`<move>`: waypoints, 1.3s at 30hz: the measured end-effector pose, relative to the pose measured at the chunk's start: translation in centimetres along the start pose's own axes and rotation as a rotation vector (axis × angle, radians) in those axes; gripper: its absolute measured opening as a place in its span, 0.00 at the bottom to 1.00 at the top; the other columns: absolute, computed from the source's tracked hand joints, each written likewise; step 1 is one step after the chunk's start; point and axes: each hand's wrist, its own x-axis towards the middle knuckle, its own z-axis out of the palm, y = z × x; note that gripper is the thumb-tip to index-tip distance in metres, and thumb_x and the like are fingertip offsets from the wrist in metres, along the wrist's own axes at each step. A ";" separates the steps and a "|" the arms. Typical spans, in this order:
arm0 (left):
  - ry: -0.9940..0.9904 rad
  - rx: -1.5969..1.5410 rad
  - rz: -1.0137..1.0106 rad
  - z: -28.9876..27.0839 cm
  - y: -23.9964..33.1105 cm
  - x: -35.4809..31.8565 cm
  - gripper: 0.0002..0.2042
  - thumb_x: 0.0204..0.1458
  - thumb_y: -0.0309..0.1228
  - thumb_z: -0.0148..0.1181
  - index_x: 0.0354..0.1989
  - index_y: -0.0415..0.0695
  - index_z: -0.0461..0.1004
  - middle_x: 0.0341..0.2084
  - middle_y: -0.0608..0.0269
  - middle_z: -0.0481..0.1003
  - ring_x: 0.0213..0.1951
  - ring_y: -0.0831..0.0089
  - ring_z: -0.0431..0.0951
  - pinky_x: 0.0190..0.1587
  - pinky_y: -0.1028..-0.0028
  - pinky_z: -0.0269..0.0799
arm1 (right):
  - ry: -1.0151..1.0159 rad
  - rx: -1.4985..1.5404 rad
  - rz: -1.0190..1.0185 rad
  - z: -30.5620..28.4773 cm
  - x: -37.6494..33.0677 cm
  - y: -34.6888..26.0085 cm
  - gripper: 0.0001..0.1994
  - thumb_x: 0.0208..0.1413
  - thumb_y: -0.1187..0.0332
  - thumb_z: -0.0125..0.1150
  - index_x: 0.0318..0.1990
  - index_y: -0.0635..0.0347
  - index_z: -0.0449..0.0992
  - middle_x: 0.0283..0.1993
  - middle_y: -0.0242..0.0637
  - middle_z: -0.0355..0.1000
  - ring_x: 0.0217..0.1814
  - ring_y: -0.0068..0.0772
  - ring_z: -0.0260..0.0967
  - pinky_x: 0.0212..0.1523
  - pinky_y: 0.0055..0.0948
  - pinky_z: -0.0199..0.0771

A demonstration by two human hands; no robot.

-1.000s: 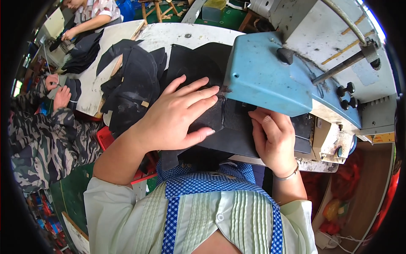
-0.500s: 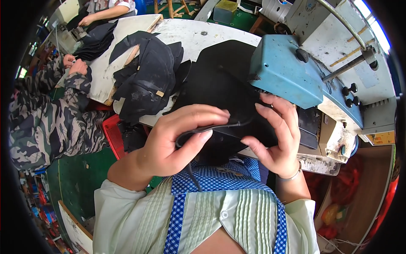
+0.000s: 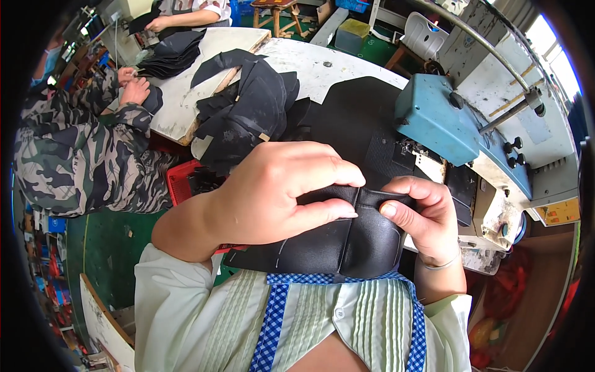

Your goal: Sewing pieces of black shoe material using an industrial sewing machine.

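Observation:
Both my hands hold a black leather-like piece (image 3: 372, 239) in front of my chest, above the blue checked apron. A seam runs down it, and its lower part hangs toward me. My left hand (image 3: 279, 186) pinches the upper edge between thumb and fingers just left of the seam. On the seam's right side, my right hand (image 3: 427, 214) grips the same edge, thumb toward me. The edge is bent between the two hands. Beyond them lies a large flat black sheet (image 3: 353, 105), next to a blue machine head (image 3: 437, 115) at the right.
A heap of cut black pieces (image 3: 248, 111) lies on the white table (image 3: 304, 59) to the left. A red basket (image 3: 181, 180) stands below it. At the far left a person in camouflage sleeves (image 3: 93, 155) handles a dark piece; another person's arm (image 3: 186, 20) shows behind.
The black piece has turned so its broad seamed face shows, where before mostly a thin edge showed. My right hand has come down from beside the machine and now grips the edge.

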 end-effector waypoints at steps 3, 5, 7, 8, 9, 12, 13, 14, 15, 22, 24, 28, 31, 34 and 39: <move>0.031 0.090 0.049 0.6 0.1 -0.4 0.15 0.41 0.25 0.76 0.39 0.38 0.81 0.29 0.55 0.79 0.30 0.63 0.81 0.32 0.71 0.76 | -0.018 0.013 0.042 0.0 -0.4 -0.1 0.06 0.57 0.77 0.68 0.40 0.68 0.81 0.35 0.33 0.78 0.37 0.17 0.71 0.40 0.19 0.70; 0.040 0.041 0.049 1.0 -0.1 -0.5 0.13 0.42 0.24 0.75 0.37 0.38 0.80 0.28 0.56 0.78 0.28 0.63 0.80 0.30 0.71 0.75 | -0.024 0.015 0.064 0.1 -0.7 0.0 0.06 0.56 0.77 0.68 0.40 0.68 0.81 0.35 0.34 0.78 0.37 0.18 0.71 0.39 0.19 0.70; -0.004 -0.068 0.060 1.2 -0.6 -0.6 0.11 0.43 0.22 0.74 0.36 0.38 0.80 0.27 0.56 0.78 0.27 0.63 0.79 0.29 0.70 0.74 | -0.051 -0.032 0.007 0.1 -1.1 0.2 0.06 0.56 0.77 0.68 0.40 0.69 0.80 0.35 0.36 0.77 0.37 0.21 0.71 0.39 0.21 0.70; 0.000 -0.121 0.048 1.5 -0.8 -0.7 0.09 0.45 0.20 0.72 0.35 0.38 0.79 0.27 0.57 0.77 0.27 0.65 0.78 0.30 0.72 0.73 | -0.052 -0.027 0.018 0.0 -1.2 0.3 0.06 0.56 0.77 0.68 0.40 0.69 0.80 0.35 0.36 0.77 0.37 0.21 0.71 0.39 0.21 0.70; -0.001 -0.126 0.037 1.8 -1.0 -0.8 0.09 0.45 0.20 0.72 0.35 0.38 0.79 0.27 0.57 0.77 0.27 0.65 0.78 0.30 0.72 0.73 | -0.071 -0.011 0.001 -0.1 -1.2 0.4 0.06 0.55 0.77 0.68 0.40 0.69 0.80 0.35 0.36 0.77 0.36 0.22 0.71 0.39 0.22 0.70; 0.014 -0.425 -0.066 2.3 -1.2 -1.1 0.07 0.47 0.19 0.70 0.32 0.37 0.76 0.27 0.59 0.76 0.28 0.70 0.76 0.32 0.75 0.70 | -0.081 -0.049 -0.042 -0.1 -1.3 0.5 0.06 0.55 0.77 0.68 0.39 0.69 0.80 0.35 0.37 0.77 0.36 0.23 0.72 0.38 0.23 0.70; 0.013 -0.433 -0.069 2.3 -1.2 -1.1 0.07 0.47 0.19 0.70 0.32 0.37 0.76 0.27 0.59 0.76 0.28 0.70 0.76 0.32 0.75 0.70 | -0.078 -0.103 -0.076 -0.1 -1.3 0.5 0.06 0.55 0.77 0.68 0.39 0.69 0.80 0.34 0.38 0.77 0.35 0.24 0.72 0.38 0.23 0.69; -0.030 -0.403 -0.054 2.2 -1.3 -1.1 0.07 0.48 0.19 0.69 0.32 0.37 0.76 0.27 0.59 0.76 0.28 0.70 0.77 0.32 0.74 0.70 | -0.098 -0.218 -0.142 -0.2 -1.0 0.7 0.06 0.54 0.77 0.69 0.38 0.68 0.80 0.32 0.39 0.77 0.34 0.26 0.72 0.37 0.24 0.69; -0.073 -0.373 -0.038 2.2 -1.3 -1.1 0.06 0.48 0.19 0.68 0.32 0.37 0.76 0.28 0.59 0.77 0.29 0.71 0.77 0.31 0.73 0.70 | -0.097 -0.219 -0.138 -0.4 -1.0 0.9 0.06 0.54 0.77 0.69 0.38 0.68 0.80 0.32 0.39 0.77 0.34 0.26 0.72 0.37 0.24 0.69; -0.250 -1.172 -0.602 3.2 -2.1 -2.1 0.05 0.60 0.27 0.59 0.37 0.38 0.73 0.33 0.72 0.73 0.36 0.84 0.69 0.42 0.80 0.65 | -0.221 -0.274 -0.263 -1.1 -0.1 1.8 0.06 0.54 0.75 0.69 0.37 0.67 0.80 0.30 0.37 0.75 0.32 0.28 0.71 0.34 0.26 0.69; -0.227 -1.000 -0.551 2.6 -2.4 -2.0 0.06 0.57 0.23 0.63 0.40 0.37 0.75 0.36 0.69 0.74 0.36 0.85 0.71 0.40 0.81 0.67 | -0.177 -0.256 -0.217 -1.4 -0.2 2.1 0.05 0.54 0.76 0.68 0.37 0.66 0.80 0.31 0.38 0.75 0.32 0.29 0.72 0.35 0.26 0.70; -0.068 -0.730 -0.456 2.9 -1.3 -2.7 0.06 0.55 0.18 0.64 0.41 0.35 0.77 0.36 0.64 0.75 0.35 0.83 0.74 0.38 0.80 0.69 | -0.005 -0.543 -0.341 -0.6 -0.4 1.4 0.12 0.51 0.78 0.68 0.44 0.67 0.78 0.37 0.41 0.77 0.37 0.36 0.75 0.41 0.28 0.74; -0.004 -0.575 -0.387 3.0 -0.7 -2.8 0.05 0.55 0.18 0.63 0.40 0.34 0.77 0.36 0.63 0.76 0.35 0.82 0.74 0.38 0.80 0.70 | -0.008 -0.768 -0.523 0.9 -0.2 -0.1 0.15 0.46 0.79 0.69 0.44 0.66 0.78 0.38 0.43 0.76 0.37 0.43 0.75 0.41 0.35 0.75; -0.006 -0.618 -0.400 3.1 -0.3 -2.5 0.04 0.55 0.18 0.63 0.38 0.35 0.78 0.35 0.62 0.77 0.34 0.80 0.75 0.37 0.79 0.70 | -0.017 -0.831 -0.656 1.4 0.2 0.0 0.13 0.47 0.79 0.69 0.43 0.66 0.77 0.36 0.43 0.74 0.34 0.43 0.74 0.36 0.34 0.74; -0.010 -0.317 -0.186 3.0 -0.6 -2.2 0.02 0.53 0.20 0.66 0.33 0.36 0.78 0.30 0.61 0.77 0.31 0.77 0.76 0.34 0.77 0.70 | -0.211 -0.555 -0.441 0.7 0.7 -0.1 0.06 0.53 0.79 0.65 0.37 0.65 0.74 0.32 0.42 0.70 0.31 0.41 0.70 0.32 0.30 0.71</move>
